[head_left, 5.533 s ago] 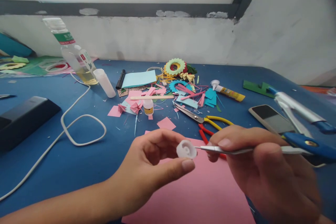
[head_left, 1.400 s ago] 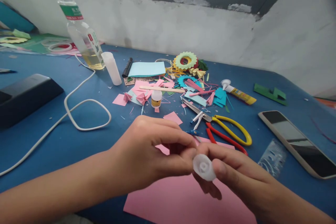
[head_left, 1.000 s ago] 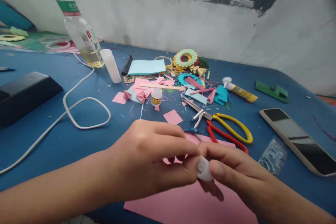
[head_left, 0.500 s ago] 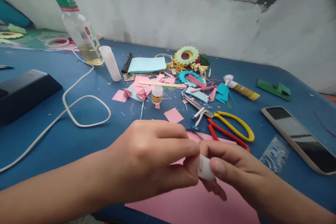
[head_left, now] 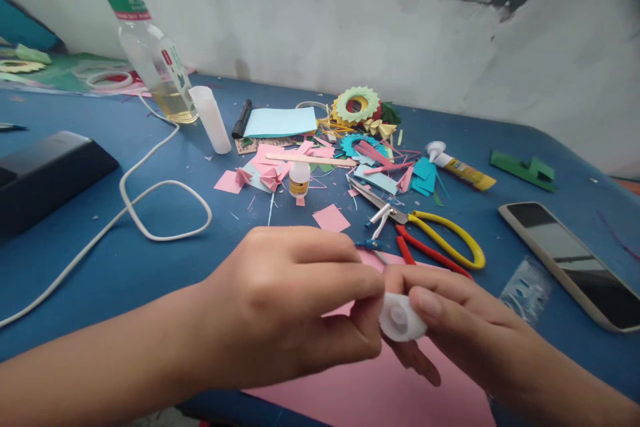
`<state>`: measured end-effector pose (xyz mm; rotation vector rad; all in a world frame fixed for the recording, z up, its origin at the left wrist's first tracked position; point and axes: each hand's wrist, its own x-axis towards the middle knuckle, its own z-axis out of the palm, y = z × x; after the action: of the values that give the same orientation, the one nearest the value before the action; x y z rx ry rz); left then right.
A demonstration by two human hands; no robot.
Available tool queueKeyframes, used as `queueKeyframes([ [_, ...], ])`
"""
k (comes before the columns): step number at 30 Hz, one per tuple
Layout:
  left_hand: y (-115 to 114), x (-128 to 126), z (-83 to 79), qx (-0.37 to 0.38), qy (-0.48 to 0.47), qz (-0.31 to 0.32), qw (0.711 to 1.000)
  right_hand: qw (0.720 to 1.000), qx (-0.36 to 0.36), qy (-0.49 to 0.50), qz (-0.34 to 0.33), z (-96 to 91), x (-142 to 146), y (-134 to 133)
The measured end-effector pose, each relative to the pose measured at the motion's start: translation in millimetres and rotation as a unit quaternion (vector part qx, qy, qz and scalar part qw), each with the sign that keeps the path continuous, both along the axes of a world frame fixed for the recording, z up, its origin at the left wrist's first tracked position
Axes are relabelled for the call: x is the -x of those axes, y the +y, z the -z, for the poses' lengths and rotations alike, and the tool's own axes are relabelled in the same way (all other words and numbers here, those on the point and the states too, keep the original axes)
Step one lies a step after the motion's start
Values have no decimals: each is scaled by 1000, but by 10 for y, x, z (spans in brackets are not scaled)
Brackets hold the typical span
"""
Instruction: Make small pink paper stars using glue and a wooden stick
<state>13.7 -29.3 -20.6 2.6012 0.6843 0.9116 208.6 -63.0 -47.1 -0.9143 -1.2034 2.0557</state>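
My right hand (head_left: 465,327) pinches a small white plastic cap (head_left: 400,321) between thumb and fingers, its hollow side facing me. My left hand (head_left: 295,300) is curled closed right beside it, fingertips pressed against the cap's left edge; whether it holds anything of its own is hidden. Both hands hover over a pink paper sheet (head_left: 370,393) on the blue table (head_left: 150,267). Just beyond my fingers lie blue-tipped tweezers (head_left: 373,230) and yellow-and-red scissors (head_left: 435,240).
Paper scraps, a green paper flower (head_left: 356,104), a small glue bottle (head_left: 299,180), a glue tube (head_left: 460,170) and a light-blue card (head_left: 280,122) litter the middle. A plastic bottle (head_left: 150,47), white tube (head_left: 211,119), white cable (head_left: 150,213) and black box (head_left: 45,173) stand left. A phone (head_left: 575,260) lies right.
Earlier my right hand held tweezers against the cap in my left hand; the tweezers now lie on the table and the cap sits in my right fingers, turned slightly toward me.
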Motion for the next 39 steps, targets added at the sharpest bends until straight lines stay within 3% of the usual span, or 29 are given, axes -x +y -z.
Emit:
queueKeyframes([
  [12, -6, -32, -79, -31, -10, -22, 999, 999, 37, 31, 22, 1, 23, 46],
  [20, 37, -19, 2, 136, -82, -15, 987, 995, 84, 17, 57, -134, 60, 64],
  [24, 53, -8, 7, 154, -58, -5, 986, 995, 80, 27, 48, -111, 56, 76],
  [30, 49, -29, 21, 158, -2, -49, 986, 997, 55, 40, 39, -43, 34, 45],
  [39, 41, -61, -8, 292, -110, -19, 950, 995, 27, 52, 86, -47, 40, 18],
])
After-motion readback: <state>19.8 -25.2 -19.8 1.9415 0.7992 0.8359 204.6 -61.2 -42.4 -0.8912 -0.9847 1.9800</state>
